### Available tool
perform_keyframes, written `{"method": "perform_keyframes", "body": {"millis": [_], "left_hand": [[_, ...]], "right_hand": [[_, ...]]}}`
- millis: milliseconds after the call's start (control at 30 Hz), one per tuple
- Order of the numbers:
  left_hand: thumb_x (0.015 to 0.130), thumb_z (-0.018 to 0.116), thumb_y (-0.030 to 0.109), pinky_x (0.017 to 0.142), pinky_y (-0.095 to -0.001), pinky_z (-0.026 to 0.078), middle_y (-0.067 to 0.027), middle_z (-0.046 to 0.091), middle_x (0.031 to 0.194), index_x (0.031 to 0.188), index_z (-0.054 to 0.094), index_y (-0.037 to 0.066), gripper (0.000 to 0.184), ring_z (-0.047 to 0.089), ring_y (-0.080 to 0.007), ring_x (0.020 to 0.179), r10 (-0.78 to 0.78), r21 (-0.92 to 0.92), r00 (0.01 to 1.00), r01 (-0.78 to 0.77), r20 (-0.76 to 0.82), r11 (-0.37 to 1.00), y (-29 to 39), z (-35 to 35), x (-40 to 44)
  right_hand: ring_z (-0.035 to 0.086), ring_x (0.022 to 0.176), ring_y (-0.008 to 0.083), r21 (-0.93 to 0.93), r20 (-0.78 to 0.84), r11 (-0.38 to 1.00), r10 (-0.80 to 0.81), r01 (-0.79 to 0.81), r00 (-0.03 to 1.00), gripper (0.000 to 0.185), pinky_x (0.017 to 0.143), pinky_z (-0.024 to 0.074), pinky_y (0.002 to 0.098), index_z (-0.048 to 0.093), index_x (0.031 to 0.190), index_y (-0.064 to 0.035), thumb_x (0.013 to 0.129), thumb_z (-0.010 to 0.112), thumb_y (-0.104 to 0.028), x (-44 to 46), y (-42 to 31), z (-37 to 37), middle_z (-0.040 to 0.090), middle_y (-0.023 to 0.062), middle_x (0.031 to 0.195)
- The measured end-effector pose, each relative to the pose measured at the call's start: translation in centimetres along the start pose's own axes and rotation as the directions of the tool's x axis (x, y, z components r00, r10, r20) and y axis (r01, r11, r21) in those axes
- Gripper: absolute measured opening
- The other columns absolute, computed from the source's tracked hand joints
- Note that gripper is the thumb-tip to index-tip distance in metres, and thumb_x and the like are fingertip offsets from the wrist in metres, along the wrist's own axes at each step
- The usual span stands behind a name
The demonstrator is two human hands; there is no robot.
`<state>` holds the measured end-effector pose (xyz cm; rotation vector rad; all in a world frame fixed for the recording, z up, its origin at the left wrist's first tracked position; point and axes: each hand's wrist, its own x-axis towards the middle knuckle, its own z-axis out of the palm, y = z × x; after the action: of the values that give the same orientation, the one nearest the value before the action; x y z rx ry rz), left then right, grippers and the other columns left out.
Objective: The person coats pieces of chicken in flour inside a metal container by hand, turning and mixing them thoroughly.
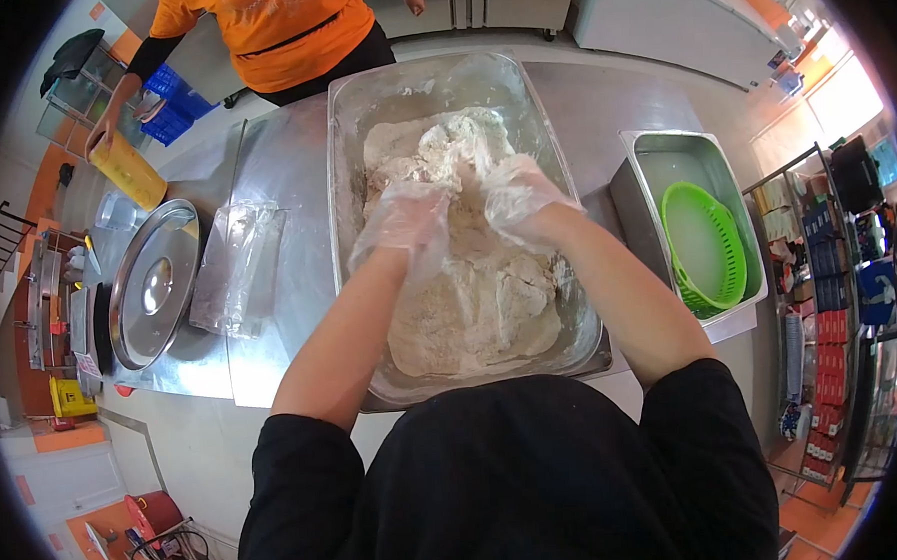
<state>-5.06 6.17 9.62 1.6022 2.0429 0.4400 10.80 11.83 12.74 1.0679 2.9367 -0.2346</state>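
A large metal tub holds a bed of pale, flour-like powder. Both my hands wear loose clear plastic gloves. At the tub's left side, my left hand reaches into the powder. My right hand is in it on the right, a short way from the left. Beyond and between them rises a white, powder-coated heap, which both hands touch or nearly touch. My fingers are hidden by powder and wrinkled plastic, so their grip does not show. Whether anything lies inside the heap, I cannot make out.
Right of the tub, a metal pan of cloudy liquid holds a green basket. On the left lie clear plastic bags and a round metal tray. Across the table, a person in an orange shirt holds a yellow container.
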Motion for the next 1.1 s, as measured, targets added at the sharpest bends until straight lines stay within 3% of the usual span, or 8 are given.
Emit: {"method": "perform_keyframes", "body": {"millis": [100,267,400,600,800,900,1033,1100], "left_hand": [[0.083,0.032,0.049,0.088,-0.0412,0.036,-0.0205,0.05,0.111,0.116,0.047,0.008,0.055,0.048,-0.0319,0.104,-0.232,-0.042,0.97,0.235,0.068,0.971,-1.1,0.6,-0.2],[0.083,0.03,0.051,0.084,-0.0418,0.038,-0.0203,0.054,0.104,0.119,0.043,0.007,0.058,0.051,-0.0338,0.097,-0.177,0.506,0.918,-0.029,0.354,0.862,-1.1,0.5,-3.2],[0.089,0.024,0.039,0.083,-0.0398,0.038,-0.0192,0.053,0.105,0.118,0.043,0.008,0.048,0.051,-0.0329,0.098,-0.049,0.197,0.745,-0.113,0.665,0.974,1.1,3.7,-5.4],[0.088,0.024,0.042,0.086,-0.0342,0.035,-0.021,0.053,0.104,0.114,0.045,0.004,0.051,0.05,-0.0306,0.097,0.051,-0.487,0.907,0.175,0.417,0.856,-3.7,16.9,-4.4],[0.09,0.022,0.037,0.086,-0.0342,0.036,-0.0207,0.054,0.103,0.102,0.054,0.005,0.047,0.052,-0.0308,0.096,-0.349,-0.679,0.835,0.549,0.425,0.487,2.6,4.6,-2.8],[0.088,0.027,0.034,0.085,-0.0353,0.038,-0.0169,0.053,0.107,0.099,0.056,0.005,0.042,0.051,-0.0283,0.098,-0.011,-0.056,0.998,0.015,0.065,0.998,0.0,2.3,0.3],[0.086,0.031,0.041,0.09,-0.034,0.036,-0.0147,0.048,0.116,0.112,0.05,0.008,0.047,0.047,-0.027,0.106,0.429,0.416,0.903,-0.403,0.033,0.815,-2.2,0.7,4.3],[0.084,0.032,0.046,0.091,-0.0333,0.035,-0.0146,0.047,0.118,0.117,0.046,0.009,0.051,0.046,-0.0276,0.107,0.211,0.308,0.977,-0.209,0.026,0.928,-1.2,-1.4,3.3]], "right_hand": [[0.054,0.083,0.03,0.319,0.258,0.91,0.187,-0.266,0.948,0.037,0.077,0.0426,0.0356,0.049,0.112,-0.0094,0.076,0.042,-0.011,0.3,1.5,-0.9,0.057,0.0151,0.085],[0.057,0.08,0.0298,-0.072,0.542,0.997,0.067,-0.033,0.838,0.028,0.071,0.0451,0.0356,0.059,0.096,-0.0063,0.073,0.048,-0.016,-1.9,0.1,1.1,0.059,0.0135,0.09],[0.058,0.086,0.0279,-0.043,0.751,0.994,-0.037,0.104,0.66,0.031,0.072,0.0456,0.0352,0.061,0.095,-0.0043,0.067,0.056,-0.017,-3.2,-0.3,9.4,0.059,0.0131,0.097],[0.059,0.084,0.0252,0.107,0.565,0.983,0.065,-0.152,0.823,0.025,0.071,0.0472,0.0331,0.063,0.089,-0.0067,0.067,0.059,-0.018,-4.9,-2.3,9.5,0.061,0.0124,0.091],[0.058,0.084,0.0266,0.524,0.251,0.718,0.385,-0.459,0.888,0.045,0.071,0.0471,0.0318,0.057,0.09,-0.0039,0.059,0.068,-0.035,-2.5,-1.2,5.6,0.06,0.0139,0.086],[0.058,0.081,0.0256,0.001,0.159,0.984,0.177,-0.18,0.971,0.043,0.071,0.0473,0.0311,0.058,0.087,-0.0053,0.064,0.059,-0.041,0.5,-1.2,1.2,0.06,0.013,0.085],[0.058,0.077,0.0241,-0.076,0.075,0.996,0.054,-0.048,0.996,0.031,0.068,0.0466,0.0329,0.059,0.087,-0.0046,0.066,0.056,-0.027,3.4,1.9,0.1,0.061,0.0118,0.083],[0.059,0.075,0.0208,-0.185,-0.04,0.974,-0.138,0.128,0.99,0.026,0.067,0.0452,0.0331,0.059,0.089,-0.0034,0.071,0.057,-0.022,3.6,4.4,1.3,0.061,0.0102,0.085]]}}
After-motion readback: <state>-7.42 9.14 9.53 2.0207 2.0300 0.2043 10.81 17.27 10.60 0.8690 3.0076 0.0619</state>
